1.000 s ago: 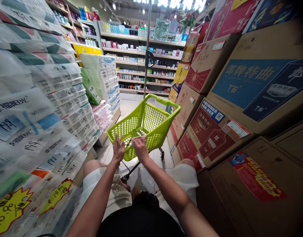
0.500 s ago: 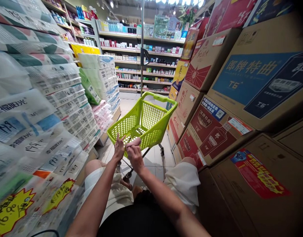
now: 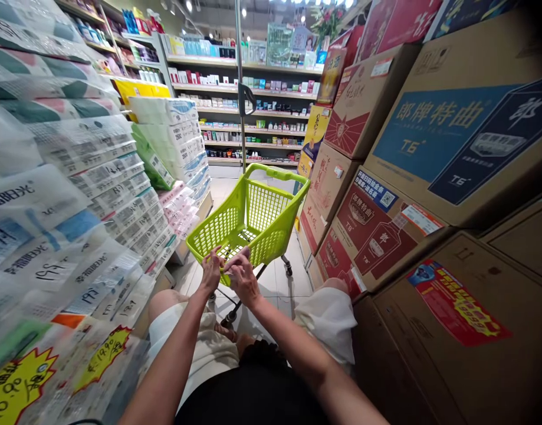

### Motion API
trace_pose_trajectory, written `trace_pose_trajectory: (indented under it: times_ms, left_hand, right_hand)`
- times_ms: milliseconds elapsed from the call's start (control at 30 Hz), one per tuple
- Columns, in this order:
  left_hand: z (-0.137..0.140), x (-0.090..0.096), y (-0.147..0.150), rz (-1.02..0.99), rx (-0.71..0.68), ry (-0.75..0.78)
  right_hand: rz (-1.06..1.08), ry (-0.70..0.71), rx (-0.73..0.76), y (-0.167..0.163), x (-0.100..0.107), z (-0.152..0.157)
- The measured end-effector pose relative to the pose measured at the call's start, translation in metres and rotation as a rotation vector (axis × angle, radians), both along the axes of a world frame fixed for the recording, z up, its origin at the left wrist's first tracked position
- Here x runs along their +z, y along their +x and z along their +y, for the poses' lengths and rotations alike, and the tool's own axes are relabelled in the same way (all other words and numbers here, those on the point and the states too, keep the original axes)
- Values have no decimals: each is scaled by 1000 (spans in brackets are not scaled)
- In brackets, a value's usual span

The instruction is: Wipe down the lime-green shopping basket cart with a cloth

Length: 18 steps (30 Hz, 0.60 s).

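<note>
A lime-green shopping cart [image 3: 271,241] with a perforated plastic basket stands right in front of me, nothing lying in its basket. My left hand [image 3: 212,270] is held before the cart's near edge, its fingers loosely bent and apart. Close beside it, my right hand [image 3: 244,278] has its fingers curled together towards the left one. Whether something small sits in the right fingers is too fine to make out. Both hands overlap the cart's rim in the view, and I cannot tell whether they touch it.
Paper packs [image 3: 107,195] with price signs are piled along the left. Cardboard cartons [image 3: 456,141] form a tall stack on the right. Behind the cart rises a metal pole [image 3: 239,53], with stocked shelves [image 3: 195,59] beyond. My knees flank the cart's near end.
The view has shifted slightly, so the cart and stacks appear a little further left. My left fingers have bent from stretched up towards the right hand, which stays closed.
</note>
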<state>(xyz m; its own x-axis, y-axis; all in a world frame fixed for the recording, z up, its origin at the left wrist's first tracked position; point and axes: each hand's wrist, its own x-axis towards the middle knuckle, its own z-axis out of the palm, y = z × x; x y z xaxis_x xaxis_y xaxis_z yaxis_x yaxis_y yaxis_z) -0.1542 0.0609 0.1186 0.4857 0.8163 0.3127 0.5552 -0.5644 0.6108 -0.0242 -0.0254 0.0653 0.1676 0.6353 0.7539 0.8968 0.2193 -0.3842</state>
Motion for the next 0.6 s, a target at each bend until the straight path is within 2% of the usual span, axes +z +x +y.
trace_pose_trajectory:
  times_ms: [167,333,433,500,600]
  left_hand:
    - [-12,-3,-1,-83,-52,-62]
    - [-17,-5,0,-121,-69,-78]
    - [-19,-4,0,-100,-73,-80]
    - [-20,-2,1,-84,-67,-83]
    - [-21,0,2,-68,-64,-82]
  right_hand:
    - [-110,-44,23,16,1,-13]
    - [-265,44,12,27,-14,-30]
    - [-348,58,70,40,-18,-31]
    - [-338,34,63,57,-13,-27]
    - [-196,-11,-65,81,-4,-19]
